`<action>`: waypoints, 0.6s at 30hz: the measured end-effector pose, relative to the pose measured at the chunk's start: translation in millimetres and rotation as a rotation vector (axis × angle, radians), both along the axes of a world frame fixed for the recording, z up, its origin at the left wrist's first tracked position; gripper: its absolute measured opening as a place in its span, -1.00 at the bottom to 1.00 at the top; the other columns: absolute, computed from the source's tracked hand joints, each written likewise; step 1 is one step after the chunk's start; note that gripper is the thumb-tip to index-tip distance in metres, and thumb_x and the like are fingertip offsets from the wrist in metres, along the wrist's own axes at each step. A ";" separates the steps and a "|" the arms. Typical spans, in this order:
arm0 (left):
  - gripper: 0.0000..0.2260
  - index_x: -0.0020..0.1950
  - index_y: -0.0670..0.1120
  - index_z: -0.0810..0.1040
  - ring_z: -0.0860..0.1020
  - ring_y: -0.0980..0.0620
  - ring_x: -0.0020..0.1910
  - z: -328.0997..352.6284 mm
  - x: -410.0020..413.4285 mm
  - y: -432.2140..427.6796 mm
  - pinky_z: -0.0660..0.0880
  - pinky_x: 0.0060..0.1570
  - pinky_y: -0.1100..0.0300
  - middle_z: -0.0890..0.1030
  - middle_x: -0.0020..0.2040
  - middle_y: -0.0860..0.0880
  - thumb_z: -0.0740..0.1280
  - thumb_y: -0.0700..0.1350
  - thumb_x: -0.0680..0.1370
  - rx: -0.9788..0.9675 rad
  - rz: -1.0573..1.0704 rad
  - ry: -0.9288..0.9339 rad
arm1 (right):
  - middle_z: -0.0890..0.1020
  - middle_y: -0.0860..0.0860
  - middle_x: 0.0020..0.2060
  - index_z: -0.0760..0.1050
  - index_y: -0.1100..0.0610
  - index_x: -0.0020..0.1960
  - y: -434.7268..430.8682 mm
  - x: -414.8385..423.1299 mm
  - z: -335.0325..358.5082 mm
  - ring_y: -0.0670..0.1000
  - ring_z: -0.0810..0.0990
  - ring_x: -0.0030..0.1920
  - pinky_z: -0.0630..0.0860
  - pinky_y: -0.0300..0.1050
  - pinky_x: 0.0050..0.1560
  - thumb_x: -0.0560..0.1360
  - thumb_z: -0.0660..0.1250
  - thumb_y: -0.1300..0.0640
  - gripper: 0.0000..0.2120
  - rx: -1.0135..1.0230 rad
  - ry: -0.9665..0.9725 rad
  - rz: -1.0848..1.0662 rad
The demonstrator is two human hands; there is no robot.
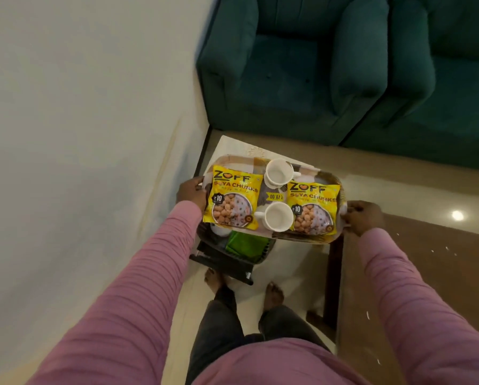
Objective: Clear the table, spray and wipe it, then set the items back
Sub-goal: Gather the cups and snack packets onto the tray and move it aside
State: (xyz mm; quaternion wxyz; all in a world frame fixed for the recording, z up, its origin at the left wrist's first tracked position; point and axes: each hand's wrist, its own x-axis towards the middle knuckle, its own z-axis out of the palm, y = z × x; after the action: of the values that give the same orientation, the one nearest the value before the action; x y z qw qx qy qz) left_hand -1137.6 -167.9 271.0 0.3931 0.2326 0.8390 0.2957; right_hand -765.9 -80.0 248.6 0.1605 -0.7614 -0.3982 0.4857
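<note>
I hold a patterned tray in the air in front of me. My left hand grips its left end and my right hand grips its right end. On it lie two yellow soya chunk packets, one at the left and one at the right. Between them stand two white cups, one farther and one nearer. The brown wooden table lies at the lower right, beside my right arm.
A dark basket with a green cloth and a white object sits on the floor below the tray, near my bare feet. A small pale stool stands behind the tray. Green sofas fill the back; a wall runs along the left.
</note>
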 end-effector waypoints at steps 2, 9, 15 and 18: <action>-0.72 0.22 -0.08 0.61 0.61 -0.15 0.02 4.3 -15.8 24.7 0.55 0.14 -0.02 0.65 0.09 -0.13 0.27 -0.28 0.57 0.010 -0.047 0.005 | 0.63 0.21 -0.10 0.56 0.21 0.14 13.3 -18.1 -2.9 0.19 0.64 -0.19 0.62 -0.02 -0.40 0.47 0.31 0.42 -0.72 0.008 0.021 -0.046; -0.71 0.22 -0.06 0.61 0.60 -0.09 -0.02 -29.0 -63.8 102.0 0.55 0.07 0.07 0.65 0.09 -0.10 0.21 -0.30 0.60 -0.029 -0.144 0.006 | 0.63 0.19 -0.08 0.55 0.20 0.15 53.8 -69.6 -46.2 0.25 0.65 -0.13 0.62 0.19 -0.18 0.49 0.31 0.39 -0.73 -0.047 -0.003 -0.138; -0.77 0.20 -0.08 0.60 0.61 -0.15 -0.06 -125.9 -95.0 178.6 0.57 0.05 -0.03 0.65 -0.02 -0.12 0.25 -0.23 0.60 -0.060 -0.242 0.041 | 0.64 0.17 -0.15 0.56 0.26 0.12 121.1 -97.4 -152.5 0.18 0.64 -0.20 0.63 0.10 -0.17 0.47 0.29 0.43 -0.74 0.019 -0.023 -0.118; -0.79 0.10 -0.04 0.63 0.64 -0.22 -0.09 -189.0 -105.8 203.8 0.60 -0.02 -0.17 0.67 -0.06 -0.18 0.28 -0.19 0.52 -0.067 -0.247 0.041 | 0.65 0.14 -0.14 0.56 0.23 0.13 146.8 -101.5 -205.7 0.15 0.65 -0.16 0.63 0.07 -0.15 0.48 0.29 0.42 -0.74 0.050 -0.021 -0.115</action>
State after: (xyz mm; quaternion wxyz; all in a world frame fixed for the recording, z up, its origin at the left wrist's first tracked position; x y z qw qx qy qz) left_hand -1243.4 35.9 82.0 0.4170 0.3270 0.8212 0.2118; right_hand -867.5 66.8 43.0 0.2029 -0.7839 -0.3672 0.4577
